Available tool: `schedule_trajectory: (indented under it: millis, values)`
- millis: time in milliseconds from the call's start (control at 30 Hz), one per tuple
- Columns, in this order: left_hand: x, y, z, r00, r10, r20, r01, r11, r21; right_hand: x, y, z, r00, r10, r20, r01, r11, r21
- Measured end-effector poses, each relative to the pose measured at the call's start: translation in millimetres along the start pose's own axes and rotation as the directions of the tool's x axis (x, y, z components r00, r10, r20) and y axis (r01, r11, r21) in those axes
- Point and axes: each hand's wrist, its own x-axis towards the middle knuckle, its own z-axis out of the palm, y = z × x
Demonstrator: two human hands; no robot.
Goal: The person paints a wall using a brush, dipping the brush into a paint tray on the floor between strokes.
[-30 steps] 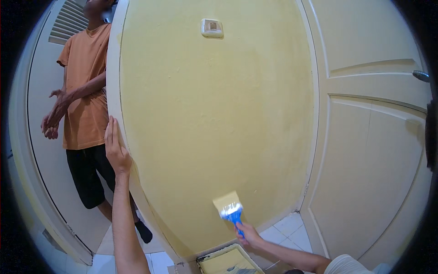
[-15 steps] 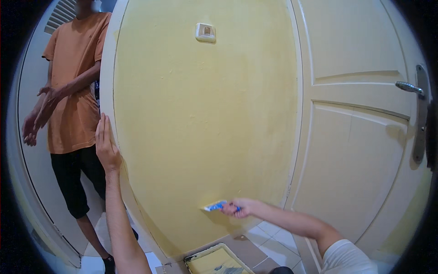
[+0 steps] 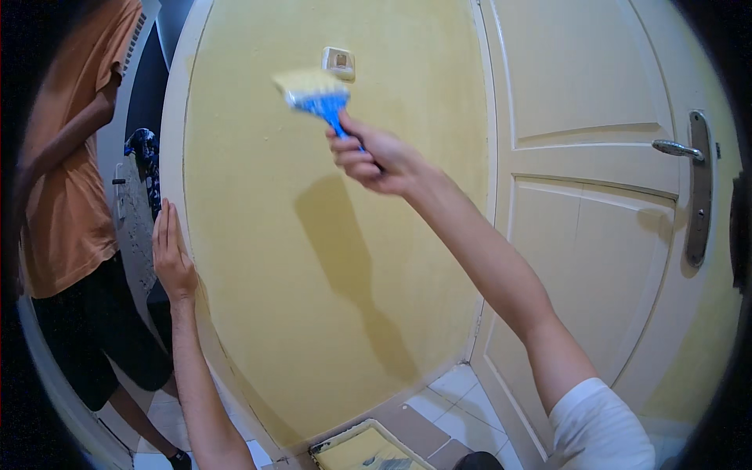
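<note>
My right hand point(image 3: 372, 157) grips a paintbrush point(image 3: 317, 98) with a blue handle, raised high in front of the pale yellow wall point(image 3: 258, 211), just below a small switch plate point(image 3: 338, 63); its pale bristles are blurred by motion. My left hand point(image 3: 174, 247) rests with straight fingers on the white trim point(image 3: 188, 102) along the wall's left edge. A paint tray point(image 3: 350, 436) of yellow paint lies low at the bottom, beside the wall's foot and partly cut off by the frame.
A person in an orange shirt point(image 3: 74, 196) and dark shorts stands left beside an open doorway. A cream door point(image 3: 580, 94) with a metal handle point(image 3: 677, 150) is at the right. Brown sheets point(image 3: 415, 427) lie on white floor tiles point(image 3: 478, 411).
My right hand has risen with the brush from low on the wall to near the switch plate. My left hand stays on the trim. The person has shifted leftward in view.
</note>
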Motion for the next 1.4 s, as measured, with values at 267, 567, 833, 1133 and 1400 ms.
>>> schedule_trajectory:
  millis: [267,567,833,1133,1400]
  values:
    - [0.4,3.1,1.2,1.0,-0.022,0.008,0.022,1.0,-0.017,90.0,28.6,-6.1,0.985,-0.131,-0.11,0.106,0.972,-0.208]
    - [0.0,-3.9,-1.0,1.0,-0.012,0.002,0.012,0.999,-0.038,20.0,195.8,-51.7,0.956,0.064,-0.287,-0.046,0.996,0.072]
    - [-0.5,-4.4,0.6,1.0,-0.026,-0.004,0.026,0.999,-0.031,-133.7,383.2,-81.7,0.839,0.411,-0.356,-0.343,0.908,0.24]
    - [2.4,-5.1,-2.6,1.0,-0.007,-0.007,0.007,1.0,-0.021,-243.0,436.6,-120.2,0.396,0.823,-0.408,-0.672,0.562,0.482]
    - [1.3,2.2,-0.4,1.0,-0.01,-0.009,0.01,1.0,-0.02,-151.0,199.7,-213.0,0.467,0.819,-0.334,-0.777,0.56,0.288]
